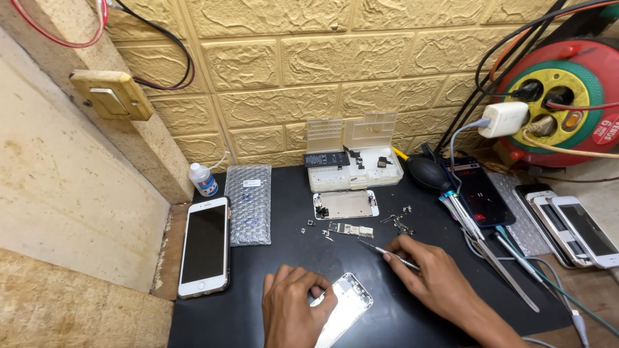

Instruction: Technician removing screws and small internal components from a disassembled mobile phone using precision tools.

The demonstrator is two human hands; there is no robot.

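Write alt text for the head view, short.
A person's left hand steadies an opened silver phone shell on a black work mat while the right hand holds a thin metal tool over it. Around them lie small loose phone parts, a white smartphone, a bubble-wrap pouch and a clear parts box.

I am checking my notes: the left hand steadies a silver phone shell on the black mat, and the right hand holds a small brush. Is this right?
Not quite. In the head view the right hand holds thin metal tweezers, not a brush. The left hand does steady the silver phone shell on the black mat.
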